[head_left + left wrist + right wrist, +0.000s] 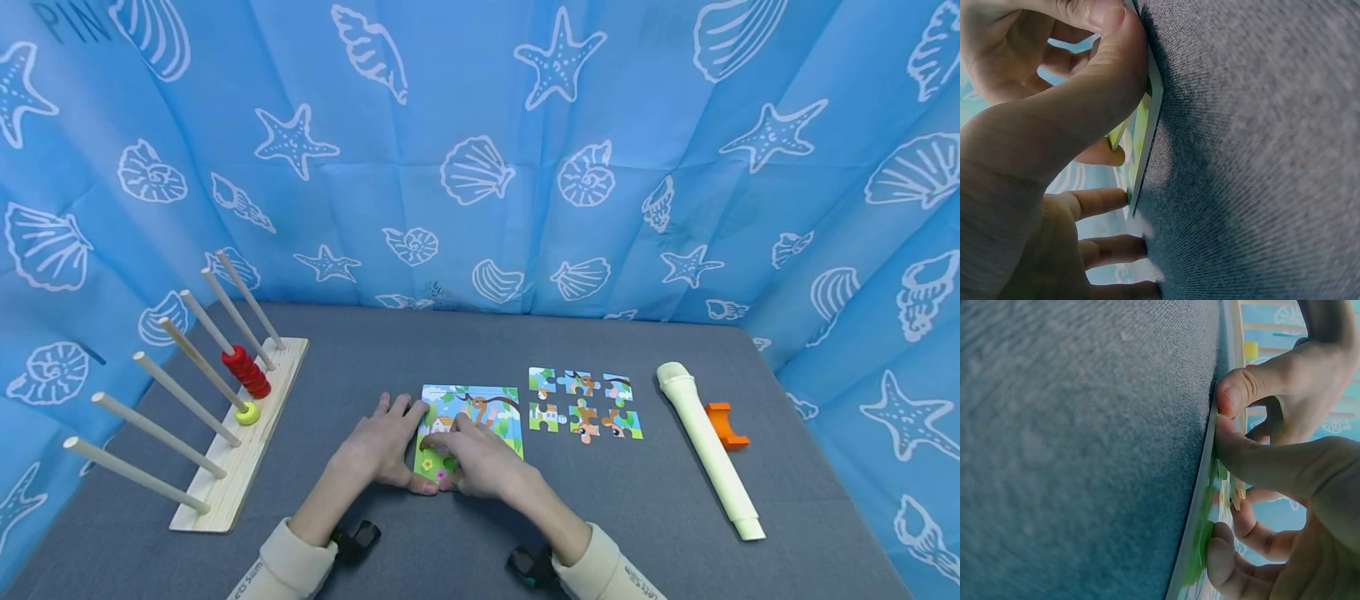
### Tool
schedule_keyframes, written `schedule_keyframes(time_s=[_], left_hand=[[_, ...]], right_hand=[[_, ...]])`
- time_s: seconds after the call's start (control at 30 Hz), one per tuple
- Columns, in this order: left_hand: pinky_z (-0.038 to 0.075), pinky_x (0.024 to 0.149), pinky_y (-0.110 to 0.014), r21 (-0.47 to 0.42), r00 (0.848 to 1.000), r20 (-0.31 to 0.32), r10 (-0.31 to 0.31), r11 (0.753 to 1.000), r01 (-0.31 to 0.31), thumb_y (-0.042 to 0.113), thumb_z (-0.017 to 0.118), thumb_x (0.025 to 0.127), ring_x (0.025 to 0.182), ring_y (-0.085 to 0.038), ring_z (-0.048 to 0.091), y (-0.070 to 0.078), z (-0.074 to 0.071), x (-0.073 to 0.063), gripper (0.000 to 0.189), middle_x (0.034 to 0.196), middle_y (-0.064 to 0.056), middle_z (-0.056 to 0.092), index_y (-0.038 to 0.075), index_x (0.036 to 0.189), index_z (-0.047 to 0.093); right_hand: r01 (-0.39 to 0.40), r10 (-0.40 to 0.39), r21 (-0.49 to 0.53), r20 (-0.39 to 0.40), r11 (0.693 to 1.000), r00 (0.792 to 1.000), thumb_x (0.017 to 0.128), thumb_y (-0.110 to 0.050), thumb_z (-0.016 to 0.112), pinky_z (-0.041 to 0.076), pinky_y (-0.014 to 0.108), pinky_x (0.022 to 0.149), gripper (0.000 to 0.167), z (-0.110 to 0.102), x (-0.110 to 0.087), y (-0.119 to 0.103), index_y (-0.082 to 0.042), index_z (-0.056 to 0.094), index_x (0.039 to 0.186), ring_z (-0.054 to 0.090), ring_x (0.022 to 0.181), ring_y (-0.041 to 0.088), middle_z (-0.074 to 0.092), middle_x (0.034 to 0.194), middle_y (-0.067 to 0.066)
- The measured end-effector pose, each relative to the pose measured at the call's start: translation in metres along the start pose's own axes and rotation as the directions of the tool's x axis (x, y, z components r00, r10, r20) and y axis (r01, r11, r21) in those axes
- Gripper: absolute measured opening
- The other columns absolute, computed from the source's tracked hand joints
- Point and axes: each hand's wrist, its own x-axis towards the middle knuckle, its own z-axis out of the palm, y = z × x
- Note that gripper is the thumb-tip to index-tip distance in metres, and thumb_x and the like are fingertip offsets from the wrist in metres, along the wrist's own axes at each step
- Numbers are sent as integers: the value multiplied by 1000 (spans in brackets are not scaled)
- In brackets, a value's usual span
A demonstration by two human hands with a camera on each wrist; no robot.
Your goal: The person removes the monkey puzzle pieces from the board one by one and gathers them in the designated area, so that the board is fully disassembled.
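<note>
A picture puzzle board (512, 427), with a house, branch and flowers on it, lies in front of me. My left hand (386, 446) rests along its left side, thumb at the lower edge and other fingers extended past the side. Over the board's lower middle, my right hand (483, 458) has curled fingers and its thumb at the lower edge, beside the left thumb. A tilted puzzle piece (1237, 495) stands up from the board at the right fingertips. The left index finger also touches this piece (1117, 135) in the left wrist view. The palms hide part of the picture.
Several loose puzzle pieces (585, 383) lie in two rows right of the board. Farther right are a pale-yellow stick-shaped tube (708, 450) and an orange clip-like part (724, 427). On the left stands a wooden peg rack (251, 425) with red rings (246, 371) and a yellow ring (248, 413).
</note>
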Motion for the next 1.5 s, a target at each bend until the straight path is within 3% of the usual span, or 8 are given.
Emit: schedule_keyframes(time_s=[0.37, 0.57, 0.87, 1.13, 1.5], left_hand=[[42, 103, -74, -3, 1000, 4, 0, 1000, 0, 64, 91, 64, 146, -59, 32, 0, 0, 0, 114, 155, -25, 41, 9, 152, 43], [42, 103, -75, -1, 1000, 2, 2, 1000, -2, 65, 90, 64, 146, -59, 32, 0, 0, -1, 114, 155, -25, 41, 10, 152, 42], [41, 104, -76, -11, 1000, 0, 2, 1000, -2, 65, 90, 64, 147, -59, 31, -1, 0, -1, 116, 156, -25, 39, 9, 153, 41], [41, 105, -75, -11, 1000, 5, -4, 1000, 4, 64, 90, 64, 147, -58, 31, 0, 0, -1, 116, 157, -25, 39, 9, 154, 41], [39, 106, -75, -21, 1000, 19, -13, 1000, 13, 63, 91, 64, 148, -58, 29, 0, 0, -1, 116, 157, -24, 39, 10, 154, 40]], right_hand=[[-9, 8, 49, 31, 999, 999, 88, -22, 82, 47, 21, 71, 52, -3, -2, 0, -19, 66, 137, 54, 86, 7, 57, 105, 0], [2, -2, 9, 26, 1000, 1000, 85, -26, 85, 44, 19, 69, 53, -4, -3, 2, -18, 68, 135, 50, 84, 6, 57, 100, -2], [18, -19, 56, 23, 998, 1000, 89, -20, 80, 46, 19, 69, 47, -6, -5, 5, -17, 67, 135, 55, 84, 6, 57, 103, 1], [85, -81, 100, -42, 991, 996, 92, -13, 76, 41, 20, 66, 43, -16, -12, 15, -12, 67, 134, 45, 81, 9, 55, 102, 5], [51, -43, 119, -71, 992, 997, 94, -9, 73, 43, 24, 64, 43, -31, -29, 32, -12, 65, 136, 49, 84, 15, 56, 110, 11]])
